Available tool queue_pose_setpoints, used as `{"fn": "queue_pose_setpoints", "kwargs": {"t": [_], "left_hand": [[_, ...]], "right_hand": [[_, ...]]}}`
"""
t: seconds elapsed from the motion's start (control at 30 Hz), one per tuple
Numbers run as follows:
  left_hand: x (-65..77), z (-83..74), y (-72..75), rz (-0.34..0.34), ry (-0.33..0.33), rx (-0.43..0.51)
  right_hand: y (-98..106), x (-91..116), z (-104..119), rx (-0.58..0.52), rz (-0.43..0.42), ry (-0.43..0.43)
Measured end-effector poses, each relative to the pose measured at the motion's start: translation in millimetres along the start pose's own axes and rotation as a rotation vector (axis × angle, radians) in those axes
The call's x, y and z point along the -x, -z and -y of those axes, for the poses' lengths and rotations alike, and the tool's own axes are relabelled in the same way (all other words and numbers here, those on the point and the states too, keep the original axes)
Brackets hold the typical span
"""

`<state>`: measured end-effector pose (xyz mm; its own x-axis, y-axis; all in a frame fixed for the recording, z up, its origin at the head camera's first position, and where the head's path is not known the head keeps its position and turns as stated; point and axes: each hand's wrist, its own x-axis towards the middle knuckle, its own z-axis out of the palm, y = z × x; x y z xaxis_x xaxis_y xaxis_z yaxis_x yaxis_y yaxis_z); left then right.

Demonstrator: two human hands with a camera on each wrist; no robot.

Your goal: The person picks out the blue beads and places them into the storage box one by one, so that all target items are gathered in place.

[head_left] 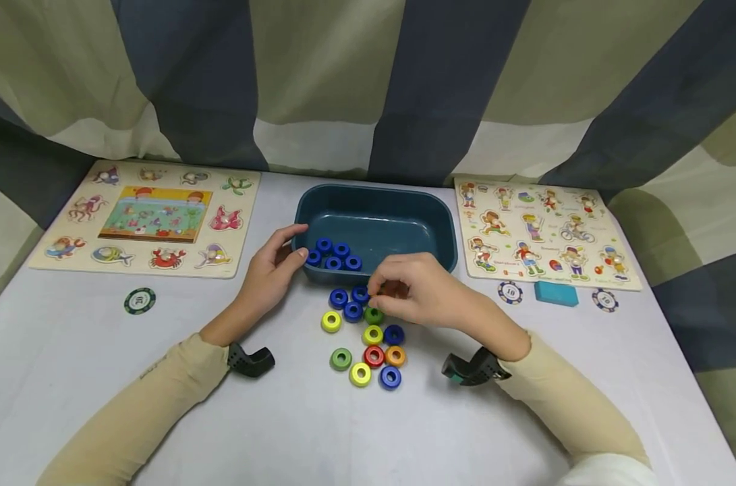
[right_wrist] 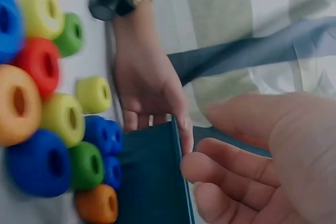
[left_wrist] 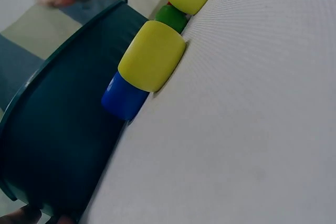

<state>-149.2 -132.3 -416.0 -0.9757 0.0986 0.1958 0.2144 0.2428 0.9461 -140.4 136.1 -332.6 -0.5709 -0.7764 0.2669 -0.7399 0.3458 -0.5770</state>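
The right hand (head_left: 419, 290) hangs over the tub's near edge, just above the rings, fingers loosely bent and thumb apart; the right wrist view shows nothing between them. The left hand (head_left: 274, 262) grips the left end of the tub (head_left: 398, 196), thumb and fingers on its rim. The step in hand seems to be sorting blue rings into the tub, perhaps half done by colour. The next move probably calls for the right hand to pinch a blue ring beside the tub and lift it over the rim without knocking its neighbours.

Five blue rings (head_left: 341, 254) lie in the tub, bunched at its near left corner. More lie on the surface (head_left: 319, 432) in front, five blue (head_left: 353, 317) among yellow (head_left: 372, 341), green (head_left: 341, 366), red (head_left: 374, 364) and orange (head_left: 395, 362) ones. All are thick, rounded and smooth, each holed through the middle, and some touch. The right wrist view adds a second orange ring (right_wrist: 89, 205) by the tub.
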Motion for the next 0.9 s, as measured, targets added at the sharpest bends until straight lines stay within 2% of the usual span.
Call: {"fn": "queue_pose_setpoints", "kwargs": {"t": [0.17, 0.33, 0.6, 0.9], "left_hand": [[-1.5, 0.4, 0.3, 0.002, -0.002, -0.004], [-1.5, 2.5, 0.0, 0.005, 0.001, -0.005], [-1.6, 2.3, -0.4, 0.006, 0.001, -0.001], [-1.9, 2.1, 0.0, 0.004, -0.001, 0.001]], "right_hand": [[0.9, 26.1, 1.9, 0.017, 0.059, -0.031], [-9.0, 41.9, -6.2, 0.004, 0.096, -0.056], [-21.6, 48.7, -13.1, 0.048, 0.196, -0.095], [-24.4, 47.9, -14.9, 0.059, 0.225, -0.099]]}}
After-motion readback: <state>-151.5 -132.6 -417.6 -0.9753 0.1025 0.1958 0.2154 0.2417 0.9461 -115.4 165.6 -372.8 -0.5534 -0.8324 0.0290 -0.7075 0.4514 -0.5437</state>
